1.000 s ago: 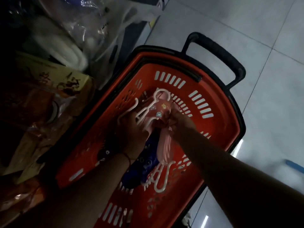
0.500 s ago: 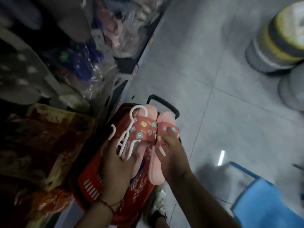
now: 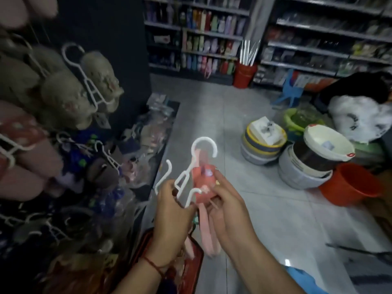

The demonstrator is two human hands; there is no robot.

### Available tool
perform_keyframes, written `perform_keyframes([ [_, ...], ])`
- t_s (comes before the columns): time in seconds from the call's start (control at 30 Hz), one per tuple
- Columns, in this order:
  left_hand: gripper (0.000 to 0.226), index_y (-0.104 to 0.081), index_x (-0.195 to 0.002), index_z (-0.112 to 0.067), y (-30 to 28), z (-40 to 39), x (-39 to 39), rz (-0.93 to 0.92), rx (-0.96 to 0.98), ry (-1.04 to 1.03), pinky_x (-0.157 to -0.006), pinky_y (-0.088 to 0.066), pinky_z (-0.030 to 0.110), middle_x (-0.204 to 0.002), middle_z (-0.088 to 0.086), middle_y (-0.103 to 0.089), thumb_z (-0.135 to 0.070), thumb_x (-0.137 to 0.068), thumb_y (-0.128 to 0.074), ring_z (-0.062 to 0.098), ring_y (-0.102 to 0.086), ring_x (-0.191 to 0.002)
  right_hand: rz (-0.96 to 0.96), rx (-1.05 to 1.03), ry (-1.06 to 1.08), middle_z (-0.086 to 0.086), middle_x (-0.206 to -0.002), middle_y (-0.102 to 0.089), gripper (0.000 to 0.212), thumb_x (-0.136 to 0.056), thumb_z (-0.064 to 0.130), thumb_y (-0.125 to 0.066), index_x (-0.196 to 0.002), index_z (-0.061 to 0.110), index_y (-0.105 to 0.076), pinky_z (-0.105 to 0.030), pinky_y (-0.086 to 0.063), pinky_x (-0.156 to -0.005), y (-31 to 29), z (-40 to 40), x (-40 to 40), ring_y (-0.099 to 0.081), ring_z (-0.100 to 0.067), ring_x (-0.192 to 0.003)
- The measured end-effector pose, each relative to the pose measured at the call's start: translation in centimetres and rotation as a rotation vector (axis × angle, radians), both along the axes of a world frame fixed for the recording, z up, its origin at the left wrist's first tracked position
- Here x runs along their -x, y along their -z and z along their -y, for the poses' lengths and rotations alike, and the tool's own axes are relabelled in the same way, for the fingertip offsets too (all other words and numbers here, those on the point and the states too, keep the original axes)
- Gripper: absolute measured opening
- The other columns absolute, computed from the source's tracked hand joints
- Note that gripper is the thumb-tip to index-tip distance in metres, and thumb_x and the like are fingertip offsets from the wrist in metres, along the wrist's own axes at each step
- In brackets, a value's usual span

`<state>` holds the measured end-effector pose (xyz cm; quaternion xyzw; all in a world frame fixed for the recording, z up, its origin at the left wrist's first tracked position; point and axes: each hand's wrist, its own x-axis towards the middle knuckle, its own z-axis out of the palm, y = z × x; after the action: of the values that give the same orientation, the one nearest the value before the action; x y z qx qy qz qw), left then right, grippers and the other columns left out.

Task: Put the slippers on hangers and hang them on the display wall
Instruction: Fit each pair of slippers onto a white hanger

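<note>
Holding a pair of pink slippers (image 3: pixel 204 185) in the lower middle of the frame, the right hand (image 3: pixel 228 206) curls its fingers round the red printed straps from the right side. The left hand (image 3: pixel 171 205) pinches the lower frame of a white hanger (image 3: pixel 186 177), with a second, spare hanger hook (image 3: pixel 164 177) sticking up just left of it. The big hook of the hanger rises above the straps, and the pink soles hang down between the two wrists.

By my judgement the pair is either already seated on the hanger or being settled onto it; the arms of the hanger are partly hidden behind the straps, so I cannot tell which. It is not yet hung. The display wall (image 3: pixel 101 28), dark and filling the left of the frame, already carries several pairs on white hangers: beige ones (image 3: pixel 99 79) at upper left, pink and red ones (image 3: pixel 25 145) at the left edge, darker pairs lower down. So part of the job is done, and this pair has yet to find a free spot there.

The red basket (image 3: pixel 196 264) sits at the bottom, below the hands; its contents are mostly hidden.

As for writing, little cartoon prints show on the straps, but no brand or lettering is legible. Labels on the stacked basins (image 3: pixel 305 166) at right and on the far shelves are too blurred to read
</note>
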<state>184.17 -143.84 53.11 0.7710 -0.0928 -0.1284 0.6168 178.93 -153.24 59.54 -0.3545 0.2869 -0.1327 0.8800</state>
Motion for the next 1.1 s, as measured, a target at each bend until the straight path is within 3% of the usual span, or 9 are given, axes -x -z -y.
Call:
perform_keyframes([
  [0.07,0.047,-0.053,-0.105,-0.032,-2.3,0.1,-0.3,-0.003,-0.011,0.043,-0.062,-0.049,0.014,-0.094,-0.005,-0.068,-0.004,-0.078,-0.079,0.002,-0.065,-0.075,-0.049,-0.067,0.033,-0.007,-0.092,-0.078,0.027,-0.097,0.009,-0.051,-0.116,0.011,-0.070,-0.025,-0.056,-0.060,-1.7,1.4,-0.1,-0.073,-0.016,-0.074],
  [0.2,0.034,-0.056,-0.102,-0.019,-4.9,0.6,0.1,-0.207,0.083,0.074,-0.062,-0.052,0.028,-0.083,0.003,-0.066,-0.015,-0.080,-0.082,0.011,-0.064,-0.067,-0.199,-0.164,0.007,-0.005,-0.076,-0.077,0.022,-0.091,0.021,-0.059,-0.108,0.010,-0.069,-0.029,-0.047,-0.069,-2.2,3.8,0.0,-0.065,-0.022,-0.086],
  [0.4,0.033,-0.058,-0.108,-0.011,-6.8,3.0,1.0,-0.525,0.341,0.002,-0.084,-0.059,0.047,-0.096,0.010,-0.076,-0.027,-0.086,-0.077,0.033,-0.075,-0.086,-0.203,-0.047,-0.140,-0.011,-0.112,-0.074,0.034,-0.096,0.029,-0.056,-0.123,0.012,-0.069,-0.031,-0.048,-0.075,-4.0,8.0,0.0,-0.064,-0.024,-0.100],
  [0.53,0.032,-0.058,-0.099,-0.031,-8.0,6.7,1.5,-0.122,0.046,0.009,-0.064,-0.056,0.029,-0.083,-0.006,-0.072,-0.034,-0.079,-0.084,0.011,-0.071,-0.073,-0.088,0.164,-0.326,-0.013,-0.114,-0.074,0.032,-0.099,0.025,-0.057,-0.125,0.011,-0.067,-0.027,-0.055,-0.077,-5.2,9.5,1.1,-0.071,-0.022,-0.102],
  [0.63,0.033,-0.054,-0.098,-0.043,-9.4,8.8,3.0,0.174,-0.093,0.072,-0.060,-0.045,0.008,-0.083,-0.022,-0.068,-0.028,-0.081,-0.078,-0.014,-0.063,-0.076,0.018,0.226,-0.384,-0.022,-0.119,-0.069,0.029,-0.099,0.018,-0.059,-0.125,0.007,-0.065,-0.037,-0.055,-0.093,-5.3,9.7,2.3,-0.068,-0.030,-0.112],
  [0.87,0.079,-0.024,-0.148,-0.050,-9.7,10.8,4.8,0.416,-0.171,0.254,-0.081,-0.033,-0.007,-0.147,-0.020,-0.034,-0.041,-0.087,-0.074,-0.020,-0.045,-0.114,-0.027,0.285,-0.224,-0.025,-0.108,-0.072,0.019,-0.099,0.016,-0.060,-0.108,0.006,-0.074,-0.041,-0.058,-0.080,-7.7,12.5,2.5,-0.070,-0.030,-0.092],
  [0.93,0.087,-0.005,-0.153,-0.057,-9.5,9.5,5.7,0.439,-0.173,0.295,-0.081,-0.037,-0.002,-0.152,-0.028,-0.015,-0.048,-0.091,-0.066,-0.014,-0.046,-0.114,-0.008,0.252,-0.190,-0.019,-0.098,-0.074,0.020,-0.100,0.017,-0.059,-0.105,0.005,-0.074,-0.035,-0.058,-0.072,-8.6,12.9,1.9,-0.072,-0.024,-0.085],
  [1.0,0.076,-0.008,-0.147,-0.067,-8.4,7.7,6.7,0.477,-0.179,0.304,-0.083,-0.045,0.007,-0.154,-0.037,-0.006,-0.055,-0.092,-0.058,-0.019,-0.043,-0.116,0.010,0.184,-0.134,-0.013,-0.094,-0.076,0.018,-0.101,0.017,-0.056,-0.104,0.006,-0.071,-0.032,-0.060,-0.066,-10.0,13.3,1.1,-0.075,-0.019,-0.081],
  [1.1,0.050,-0.036,-0.130,-0.069,-5.0,5.2,7.6,0.386,-0.151,0.183,-0.081,-0.055,0.022,-0.139,-0.035,-0.037,-0.047,-0.092,-0.060,-0.016,-0.051,-0.112,-0.010,0.111,-0.093,-0.010,-0.096,-0.078,0.016,-0.102,0.019,-0.056,-0.106,0.010,-0.069,-0.039,-0.063,-0.075,-12.3,14.0,0.0,-0.077,-0.021,-0.085],
])
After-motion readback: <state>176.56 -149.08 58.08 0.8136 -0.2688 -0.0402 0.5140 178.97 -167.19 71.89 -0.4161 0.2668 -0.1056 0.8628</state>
